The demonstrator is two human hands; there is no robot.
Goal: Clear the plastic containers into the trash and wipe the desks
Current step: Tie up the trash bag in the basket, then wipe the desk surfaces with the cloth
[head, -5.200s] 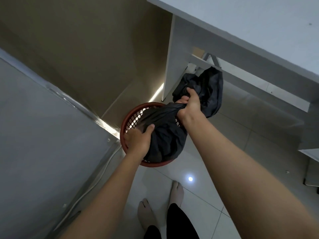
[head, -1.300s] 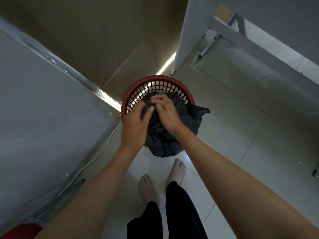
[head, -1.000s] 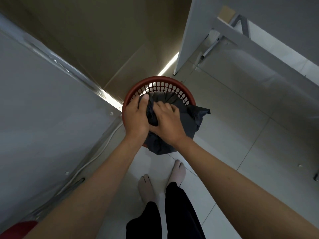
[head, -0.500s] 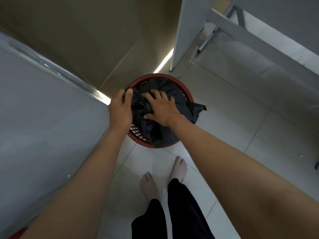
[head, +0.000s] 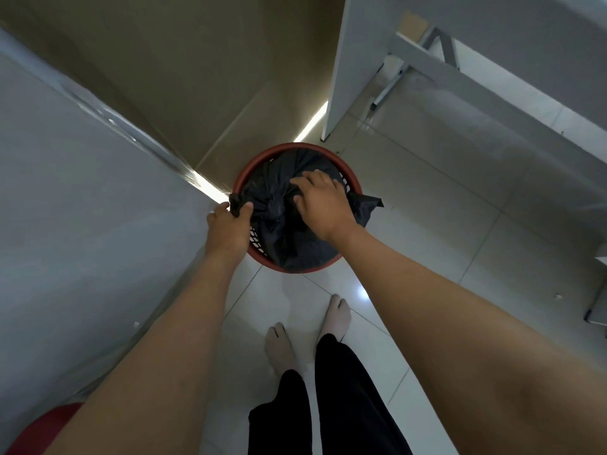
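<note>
Both my hands are at the red trash basket (head: 350, 182) on the floor: left hand (head: 228, 226) pinches the black bag (head: 272, 198) edge over the rim, right hand (head: 323, 205) presses flat-fingered onto the bag inside.

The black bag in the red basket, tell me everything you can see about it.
The black bag is thin, crinkled plastic, lining the round red mesh basket on the tiled floor. Its middle is bunched into a twisted knot-like gather, and one flap hangs over the rim on the right. The left hand pinches its edge at the basket's left rim, while the right hand rests on top with fingers spread. Nothing of its contents shows.
</note>
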